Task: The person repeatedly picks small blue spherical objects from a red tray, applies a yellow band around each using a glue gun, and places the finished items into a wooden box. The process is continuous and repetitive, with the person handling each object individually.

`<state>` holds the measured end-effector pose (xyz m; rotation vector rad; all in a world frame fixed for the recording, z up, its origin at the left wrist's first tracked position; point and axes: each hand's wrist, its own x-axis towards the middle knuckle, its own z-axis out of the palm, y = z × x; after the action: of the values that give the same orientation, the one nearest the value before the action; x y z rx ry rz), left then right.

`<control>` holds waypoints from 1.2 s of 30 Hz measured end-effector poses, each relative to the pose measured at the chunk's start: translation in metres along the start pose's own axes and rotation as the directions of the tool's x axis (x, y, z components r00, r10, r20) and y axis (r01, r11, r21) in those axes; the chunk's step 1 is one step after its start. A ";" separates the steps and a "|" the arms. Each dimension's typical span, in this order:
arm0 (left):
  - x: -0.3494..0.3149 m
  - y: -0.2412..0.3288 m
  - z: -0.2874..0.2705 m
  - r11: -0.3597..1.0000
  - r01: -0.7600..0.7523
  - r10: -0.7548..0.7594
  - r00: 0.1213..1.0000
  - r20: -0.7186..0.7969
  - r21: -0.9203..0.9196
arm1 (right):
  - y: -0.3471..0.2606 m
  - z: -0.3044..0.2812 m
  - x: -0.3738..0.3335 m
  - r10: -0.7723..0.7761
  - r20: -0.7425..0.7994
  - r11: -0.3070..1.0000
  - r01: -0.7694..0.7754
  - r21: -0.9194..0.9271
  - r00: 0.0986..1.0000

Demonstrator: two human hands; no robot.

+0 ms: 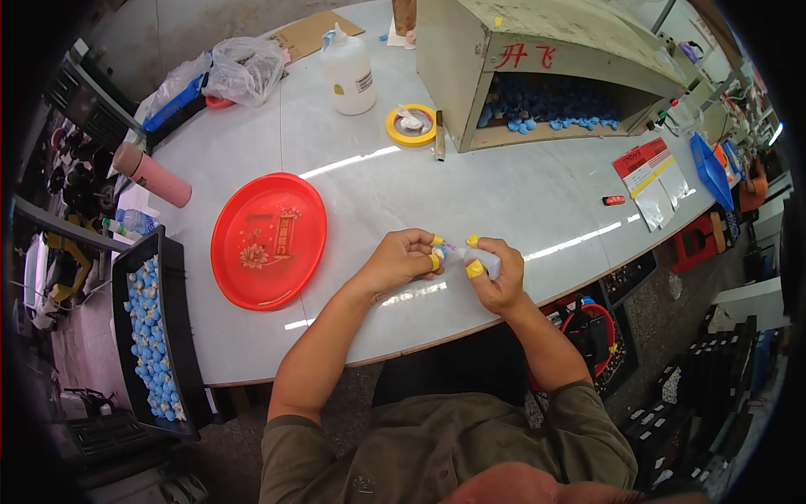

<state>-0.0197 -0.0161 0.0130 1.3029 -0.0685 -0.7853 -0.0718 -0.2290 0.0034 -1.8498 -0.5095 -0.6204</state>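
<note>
Over the near middle of the table, my left hand pinches a small blue and white piece between thumb and fingers. My right hand is closed round a small translucent squeeze bottle, its narrow end toward the piece. Whether the tip touches the piece, I cannot tell. Yellow covers wrap several fingertips of both hands. To the left of my hands lies a round red plastic tray with a printed flower pattern.
A black crate of blue pieces stands at the table's left edge. Behind are a pink flask, a white bottle, yellow tape and a metal box with blue pieces. Packets and a red lighter lie right.
</note>
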 end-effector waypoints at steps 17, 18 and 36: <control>-0.003 0.003 0.001 0.999 0.005 -0.006 0.999 0.031 0.033 | 0.002 0.004 0.005 -0.079 0.041 0.995 0.082 -0.053 0.996; -0.003 0.003 0.001 0.999 0.006 -0.007 0.999 0.031 0.034 | 0.003 0.005 0.005 -0.096 0.035 0.993 0.098 -0.062 0.995; -0.001 0.003 0.003 1.000 -0.008 0.007 0.999 -0.052 -0.022 | -0.008 0.003 0.005 -0.252 0.097 0.906 0.270 -0.327 0.963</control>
<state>-0.0205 -0.0179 0.0168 1.3010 -0.0233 -0.7437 -0.0723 -0.2230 0.0113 -2.1448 -0.7309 -0.8855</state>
